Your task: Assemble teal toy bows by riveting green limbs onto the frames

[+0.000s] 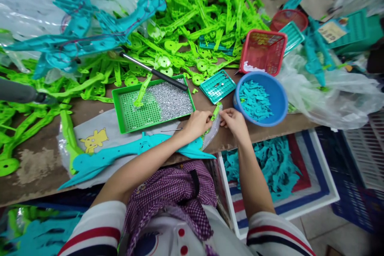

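Note:
A small lime-green plastic part [215, 113] lies between my hands, with a clear plastic piece [212, 133] beside and below it. My left hand [198, 123] is closed on the green part from the left. On the right, my right hand [233, 120] pinches at the edge of the clear plastic near the part's upper end. Under my left forearm a long turquoise part [120, 152] lies on a grey bag with a yellow figure [94, 140]. A green tray [118, 114] of small silvery pieces stands just behind my left hand.
A blue bowl [280, 102] of turquoise pieces stands right of my right hand. Behind are a teal tray [218, 86], a red basket [264, 44] and a large lime-green heap [195, 12]. A black-handled rod [169, 80] rests across the green tray. Below right sits a white-rimmed crate [330, 186].

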Demonstrator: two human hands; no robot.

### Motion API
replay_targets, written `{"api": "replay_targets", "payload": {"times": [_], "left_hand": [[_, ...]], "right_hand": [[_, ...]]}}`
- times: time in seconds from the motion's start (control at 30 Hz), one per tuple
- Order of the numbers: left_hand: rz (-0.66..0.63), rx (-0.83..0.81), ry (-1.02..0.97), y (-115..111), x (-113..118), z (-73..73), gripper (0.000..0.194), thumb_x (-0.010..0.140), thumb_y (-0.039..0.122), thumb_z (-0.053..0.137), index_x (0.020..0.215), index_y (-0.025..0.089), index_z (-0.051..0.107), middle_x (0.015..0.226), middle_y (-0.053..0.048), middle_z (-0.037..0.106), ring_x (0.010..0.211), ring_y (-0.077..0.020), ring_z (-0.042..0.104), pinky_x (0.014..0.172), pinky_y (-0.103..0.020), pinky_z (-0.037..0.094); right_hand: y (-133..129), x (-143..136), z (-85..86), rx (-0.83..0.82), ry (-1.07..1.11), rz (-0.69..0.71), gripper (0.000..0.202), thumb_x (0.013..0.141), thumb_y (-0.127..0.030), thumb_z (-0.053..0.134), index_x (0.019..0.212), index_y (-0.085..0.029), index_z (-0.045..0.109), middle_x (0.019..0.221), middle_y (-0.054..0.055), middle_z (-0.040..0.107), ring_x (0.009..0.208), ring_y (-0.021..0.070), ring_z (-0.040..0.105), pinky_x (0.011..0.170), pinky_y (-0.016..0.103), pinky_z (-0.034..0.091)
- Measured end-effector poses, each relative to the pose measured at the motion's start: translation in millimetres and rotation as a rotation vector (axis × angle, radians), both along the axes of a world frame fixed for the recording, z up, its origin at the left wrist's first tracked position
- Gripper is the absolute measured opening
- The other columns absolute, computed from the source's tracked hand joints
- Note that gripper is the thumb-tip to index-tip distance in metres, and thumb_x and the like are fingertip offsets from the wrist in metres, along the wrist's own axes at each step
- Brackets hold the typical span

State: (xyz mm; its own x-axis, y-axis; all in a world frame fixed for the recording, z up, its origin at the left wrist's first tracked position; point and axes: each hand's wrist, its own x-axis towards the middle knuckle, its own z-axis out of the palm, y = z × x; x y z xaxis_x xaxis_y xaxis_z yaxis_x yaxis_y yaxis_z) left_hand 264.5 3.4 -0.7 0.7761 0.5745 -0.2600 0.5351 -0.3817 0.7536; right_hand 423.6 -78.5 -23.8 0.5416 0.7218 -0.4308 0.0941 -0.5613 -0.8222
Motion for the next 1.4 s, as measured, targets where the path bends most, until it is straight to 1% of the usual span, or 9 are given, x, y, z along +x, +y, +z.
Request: {"api": "replay_targets", "payload": {"times": [0.27,0.6,0.77,0.87,1.03,1.17,1.23,1.3,1.4], "left_hand": [[-0.057,-0.014,-0.037,2,-5,5.2,0.031,0.096,0.021,0.054,0.12,0.013,0.073,0.1,-0.011,0.078,0.088,-0.0202,0.069,0.082,-0.033,0.048],[0.007,0.028,-0.021,-6,-1,-7.1,0.024,0.083,0.028,0.075,0.103,0.014,0.076,0.091,-0.007,0.073,0.082,-0.0198,0.065,0.079,-0.032,0.049],[0.02,0.039,-0.002,-7,1,-3.6,0.027,0.083,0.028,0.073,0.105,0.013,0.076,0.092,-0.008,0.075,0.085,-0.0216,0.068,0.081,-0.032,0.05],[0.023,0.023,-0.028,-7,0,-5.2,0.033,0.083,0.028,0.072,0.112,0.013,0.075,0.096,-0.008,0.077,0.089,-0.022,0.069,0.083,-0.032,0.051],[0.028,-0.013,-0.012,-6,-1,-2.4,0.04,0.082,0.027,0.074,0.119,0.01,0.072,0.099,-0.011,0.077,0.092,-0.0237,0.071,0.085,-0.032,0.051],[-0.048,0.02,0.07,-5,0,14.5,0.019,0.085,0.026,0.071,0.098,0.012,0.074,0.092,-0.01,0.075,0.093,-0.0259,0.07,0.087,-0.035,0.052],[-0.063,0.028,0.079,-5,-8,30.0,0.014,0.086,0.025,0.07,0.091,0.012,0.073,0.091,-0.012,0.072,0.095,-0.0283,0.069,0.089,-0.038,0.052],[-0.031,0.002,-0.027,-6,-29,50.1,0.013,0.086,0.026,0.071,0.091,0.014,0.072,0.095,-0.013,0.07,0.097,-0.0294,0.068,0.089,-0.042,0.052],[-0.016,-0.08,-0.211,-11,-91,84.3,0.019,0.087,0.042,0.07,0.092,0.024,0.073,0.093,-0.009,0.068,0.091,-0.0254,0.066,0.079,-0.04,0.054]], "right_hand": [[2,3,8.8,-0.072,-0.119,0.157,0.027,0.089,-0.037,0.061,0.071,-0.022,0.049,0.051,-0.004,0.06,0.04,0.0084,0.05,0.045,0.021,0.036],[1,1,4.8,-0.094,-0.21,0.17,0.035,0.088,-0.049,0.062,0.07,-0.023,0.047,0.05,-0.004,0.057,0.041,0.0111,0.049,0.048,0.024,0.035],[-13,-20,-4.0,0.103,-0.54,0.088,0.034,0.093,-0.051,0.05,0.094,-0.019,0.064,0.083,0.008,0.072,0.074,0.0218,0.068,0.07,0.033,0.049],[-20,-26,-3.1,0.164,-0.741,0.176,0.044,0.097,-0.045,0.043,0.121,-0.017,0.066,0.112,0.014,0.07,0.101,0.027,0.067,0.084,0.038,0.05],[-12,-19,28.8,0.05,-0.84,0.375,0.039,0.095,-0.039,0.048,0.114,-0.019,0.075,0.103,0.013,0.071,0.087,0.0255,0.066,0.076,0.036,0.048],[34,-25,56.3,0.353,-0.694,0.358,0.037,0.094,-0.045,0.052,0.108,-0.021,0.076,0.098,0.01,0.074,0.087,0.0232,0.065,0.08,0.036,0.049],[67,-30,60.2,0.39,-0.574,0.358,0.033,0.09,-0.044,0.057,0.099,-0.02,0.077,0.097,0.009,0.076,0.086,0.0229,0.066,0.082,0.036,0.05],[94,-33,58.5,0.336,-0.526,0.341,0.027,0.086,-0.039,0.06,0.09,-0.018,0.077,0.092,0.009,0.077,0.081,0.0223,0.065,0.081,0.036,0.049],[109,-31,51.1,0.323,-0.49,0.317,0.028,0.084,-0.04,0.061,0.089,-0.016,0.076,0.089,0.008,0.078,0.072,0.0196,0.063,0.074,0.033,0.047]]}}
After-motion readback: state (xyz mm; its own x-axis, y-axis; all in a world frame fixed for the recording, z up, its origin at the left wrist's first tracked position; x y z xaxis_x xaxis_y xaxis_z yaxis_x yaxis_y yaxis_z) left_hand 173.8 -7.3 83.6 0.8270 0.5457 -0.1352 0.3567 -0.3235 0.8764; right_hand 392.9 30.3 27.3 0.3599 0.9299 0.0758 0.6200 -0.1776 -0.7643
